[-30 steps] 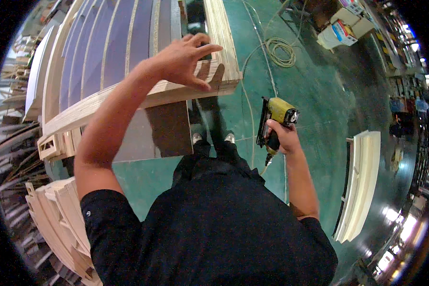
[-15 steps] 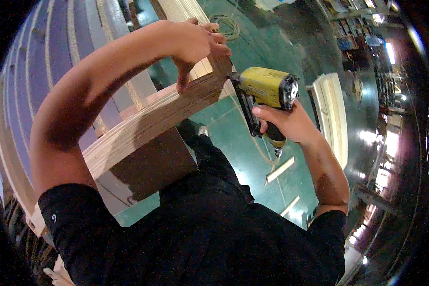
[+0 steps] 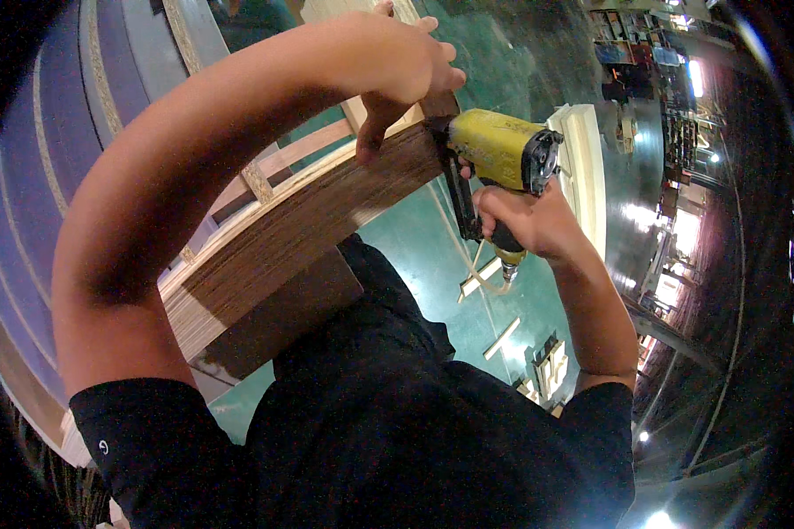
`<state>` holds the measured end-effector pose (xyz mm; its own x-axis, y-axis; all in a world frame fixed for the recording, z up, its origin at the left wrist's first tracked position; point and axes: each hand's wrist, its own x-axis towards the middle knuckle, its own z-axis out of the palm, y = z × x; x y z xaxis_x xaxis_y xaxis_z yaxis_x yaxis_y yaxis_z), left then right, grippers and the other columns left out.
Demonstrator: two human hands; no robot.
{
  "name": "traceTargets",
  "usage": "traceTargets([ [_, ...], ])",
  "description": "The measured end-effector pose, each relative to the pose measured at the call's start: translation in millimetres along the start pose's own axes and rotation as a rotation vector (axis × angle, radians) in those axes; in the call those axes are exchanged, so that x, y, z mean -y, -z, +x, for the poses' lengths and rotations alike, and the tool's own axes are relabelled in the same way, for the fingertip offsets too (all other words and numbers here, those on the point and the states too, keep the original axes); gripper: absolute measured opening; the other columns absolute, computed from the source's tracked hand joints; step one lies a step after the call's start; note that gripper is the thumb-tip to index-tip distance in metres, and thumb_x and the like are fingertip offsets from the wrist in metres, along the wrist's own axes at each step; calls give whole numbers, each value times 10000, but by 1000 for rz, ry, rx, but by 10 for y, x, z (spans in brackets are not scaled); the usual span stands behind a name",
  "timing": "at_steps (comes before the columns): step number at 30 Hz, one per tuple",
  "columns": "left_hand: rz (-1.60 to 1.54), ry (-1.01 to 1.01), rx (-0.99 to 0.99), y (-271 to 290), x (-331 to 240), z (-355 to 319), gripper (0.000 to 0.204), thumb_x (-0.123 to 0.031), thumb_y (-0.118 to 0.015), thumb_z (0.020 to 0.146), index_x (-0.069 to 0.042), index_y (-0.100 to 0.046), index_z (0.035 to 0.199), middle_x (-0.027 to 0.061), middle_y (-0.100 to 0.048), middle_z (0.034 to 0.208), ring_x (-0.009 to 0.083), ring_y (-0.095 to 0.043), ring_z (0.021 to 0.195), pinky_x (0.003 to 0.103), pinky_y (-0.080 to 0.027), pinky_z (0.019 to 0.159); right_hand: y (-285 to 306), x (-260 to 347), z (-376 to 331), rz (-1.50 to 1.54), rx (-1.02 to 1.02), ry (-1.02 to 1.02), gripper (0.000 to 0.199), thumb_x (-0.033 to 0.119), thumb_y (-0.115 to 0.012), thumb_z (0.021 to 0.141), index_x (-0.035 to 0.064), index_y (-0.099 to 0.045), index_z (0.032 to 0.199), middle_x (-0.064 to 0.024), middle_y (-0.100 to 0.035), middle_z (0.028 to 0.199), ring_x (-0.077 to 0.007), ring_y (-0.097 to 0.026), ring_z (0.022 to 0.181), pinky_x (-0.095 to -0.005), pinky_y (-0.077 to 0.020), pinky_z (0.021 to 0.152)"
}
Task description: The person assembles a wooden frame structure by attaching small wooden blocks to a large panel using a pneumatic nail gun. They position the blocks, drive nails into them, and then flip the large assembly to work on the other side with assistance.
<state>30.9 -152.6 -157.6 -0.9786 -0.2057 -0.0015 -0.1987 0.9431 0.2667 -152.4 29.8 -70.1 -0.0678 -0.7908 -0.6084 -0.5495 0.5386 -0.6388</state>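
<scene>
My right hand [image 3: 525,216] is wrapped round the black handle of a yellow and black nail gun [image 3: 496,148]. The gun's nose meets the far right corner of a wooden frame [image 3: 326,189] made of layered boards. A pale air hose [image 3: 450,220] runs from the handle's lower end. Over the same corner, just left of the nose, my left hand [image 3: 406,75] grips the frame, thumb on its near top edge and fingers over the far side. The exact contact at the nose is partly hidden.
Long boards with purplish faces [image 3: 141,62] lie in rows at the left. A brown panel [image 3: 282,309] sits under the frame, against my body. Pale wood strips [image 3: 501,339] lie on the green floor [image 3: 406,251], and cream boards [image 3: 582,167] are stacked at the right.
My view has shifted and turned slightly. The nail gun's nose now sits closer against the frame's corner. Both hands keep their holds.
</scene>
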Motion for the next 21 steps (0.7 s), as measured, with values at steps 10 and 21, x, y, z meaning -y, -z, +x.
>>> traceTargets([
  [10, 9, -100, -163, -276, 75, 32, 1235, -450, -997, 180, -233, -606, 1331, 57, -557, 1355, 383, -438, 1344, 782, -444, 942, -202, 119, -164, 60, -57, -22, 372, -24, -634, 905, -41, -605, 1276, -44, -654, 851, -105, -589, 629, -278, -517, 594],
  [21, 48, 129, 172, 140, -312, -29, 1301, -508, -1022, 321, -235, -491, 1477, 76, -491, 1508, 413, -343, 1482, 802, -324, 1090, -149, 204, -195, 71, 19, -113, 402, -7, -641, 905, -18, -594, 1304, -48, -658, 1048, -90, -579, 637, -270, -520, 572],
])
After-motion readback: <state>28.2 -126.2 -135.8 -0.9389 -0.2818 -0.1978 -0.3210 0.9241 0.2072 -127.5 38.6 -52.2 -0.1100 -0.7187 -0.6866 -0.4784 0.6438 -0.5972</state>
